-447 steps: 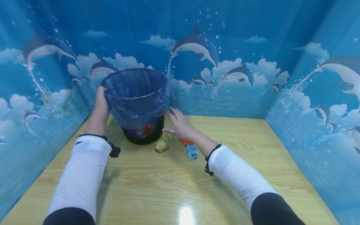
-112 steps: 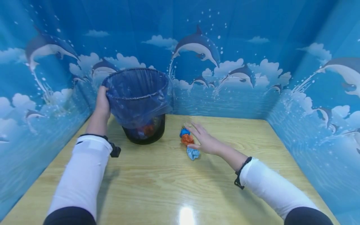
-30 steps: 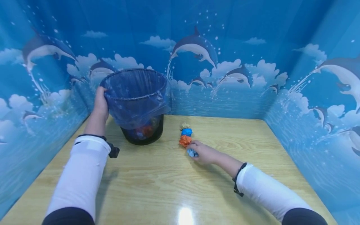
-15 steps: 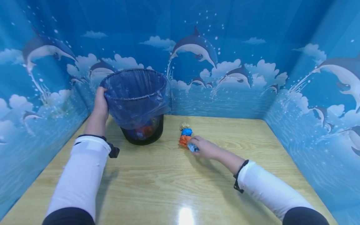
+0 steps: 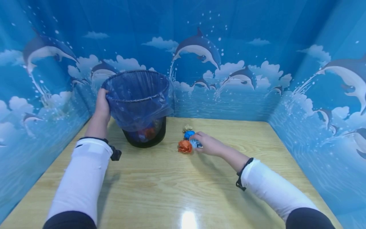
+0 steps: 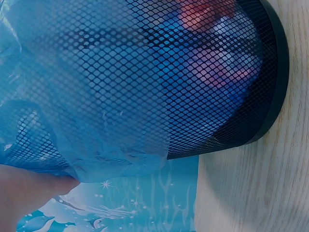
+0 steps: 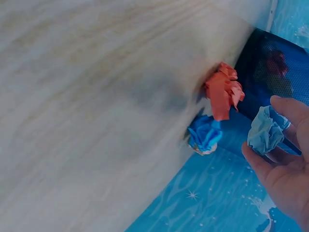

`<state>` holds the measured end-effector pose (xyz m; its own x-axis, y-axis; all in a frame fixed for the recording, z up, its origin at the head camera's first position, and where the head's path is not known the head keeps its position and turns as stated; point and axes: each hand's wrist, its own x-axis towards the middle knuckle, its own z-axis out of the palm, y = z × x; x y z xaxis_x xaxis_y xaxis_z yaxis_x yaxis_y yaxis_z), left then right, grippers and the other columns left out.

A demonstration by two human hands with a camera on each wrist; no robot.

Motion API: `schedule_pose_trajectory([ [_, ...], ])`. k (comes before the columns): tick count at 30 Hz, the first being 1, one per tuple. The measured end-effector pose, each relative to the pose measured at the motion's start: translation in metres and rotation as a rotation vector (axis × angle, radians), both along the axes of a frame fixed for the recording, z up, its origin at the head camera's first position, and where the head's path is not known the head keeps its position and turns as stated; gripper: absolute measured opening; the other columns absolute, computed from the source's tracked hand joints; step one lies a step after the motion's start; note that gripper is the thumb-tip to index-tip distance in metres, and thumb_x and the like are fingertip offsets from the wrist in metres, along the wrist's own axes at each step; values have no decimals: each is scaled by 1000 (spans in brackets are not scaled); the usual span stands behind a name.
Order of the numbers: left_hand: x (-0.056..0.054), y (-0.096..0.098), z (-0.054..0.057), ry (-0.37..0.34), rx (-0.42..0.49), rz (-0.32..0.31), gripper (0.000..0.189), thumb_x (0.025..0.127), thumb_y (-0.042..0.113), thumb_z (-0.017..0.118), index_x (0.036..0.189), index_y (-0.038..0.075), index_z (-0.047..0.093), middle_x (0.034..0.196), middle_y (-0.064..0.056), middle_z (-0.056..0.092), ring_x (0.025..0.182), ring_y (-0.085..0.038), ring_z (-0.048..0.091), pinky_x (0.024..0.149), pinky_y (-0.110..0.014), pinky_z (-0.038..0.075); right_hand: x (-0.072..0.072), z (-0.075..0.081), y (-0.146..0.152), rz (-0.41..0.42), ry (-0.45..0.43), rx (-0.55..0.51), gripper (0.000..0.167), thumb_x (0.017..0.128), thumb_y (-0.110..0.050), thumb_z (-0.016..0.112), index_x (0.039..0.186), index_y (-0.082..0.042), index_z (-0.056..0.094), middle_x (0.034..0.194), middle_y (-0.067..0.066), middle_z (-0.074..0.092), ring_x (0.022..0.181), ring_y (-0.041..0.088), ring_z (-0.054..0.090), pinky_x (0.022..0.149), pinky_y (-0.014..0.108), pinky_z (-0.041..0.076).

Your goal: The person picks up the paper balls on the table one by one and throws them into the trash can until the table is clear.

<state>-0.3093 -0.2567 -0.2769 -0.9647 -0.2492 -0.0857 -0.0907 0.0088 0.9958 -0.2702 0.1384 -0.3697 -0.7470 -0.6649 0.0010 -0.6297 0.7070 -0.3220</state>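
Note:
My left hand (image 5: pixel 102 103) grips the left side of the black mesh wastebasket (image 5: pixel 154 135) near its rim. A blue plastic bag (image 5: pixel 137 111) lines it and hangs over the rim. In the left wrist view the thumb (image 6: pixel 41 191) lies against the bag; the other fingers are hidden. My right hand (image 5: pixel 210 144) pinches a light blue crumpled paper ball (image 7: pixel 265 130) between thumb and fingers. Just left of it an orange paper ball (image 5: pixel 185 146) rests on the table. Behind these lie a bright blue paper ball (image 5: pixel 189 135) and a tan one (image 5: pixel 187 128).
Inside the wastebasket, blurred reddish and pale crumpled pieces (image 6: pixel 212 63) show through the mesh. The wood-grain table (image 5: pixel 154 187) meets a blue dolphin-print curtain (image 5: pixel 228 105) at the back and sides.
The tan ball has moved from the wastebasket's base to behind the blue one. My right hand has taken the light blue ball and moved it back; the orange ball has shifted left and forward.

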Motion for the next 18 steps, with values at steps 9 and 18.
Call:
schedule_pose_trajectory([
  [9,0,0,-1,16,-12,-6,72,96,53,20,157,23,-4,163,8,-12,150,-15,-7,120,-35,2,-14,27,-6,-34,32,-23,48,93,-19,65,137,-6,51,136,17,50,122,30,53,98,43,47],
  [18,-1,0,-1,11,-11,0,72,96,54,21,157,24,-6,163,10,-11,150,-14,-6,120,-34,2,-21,60,-11,-88,52,-89,49,93,-16,64,139,-5,49,138,20,47,120,33,54,95,45,48],
])
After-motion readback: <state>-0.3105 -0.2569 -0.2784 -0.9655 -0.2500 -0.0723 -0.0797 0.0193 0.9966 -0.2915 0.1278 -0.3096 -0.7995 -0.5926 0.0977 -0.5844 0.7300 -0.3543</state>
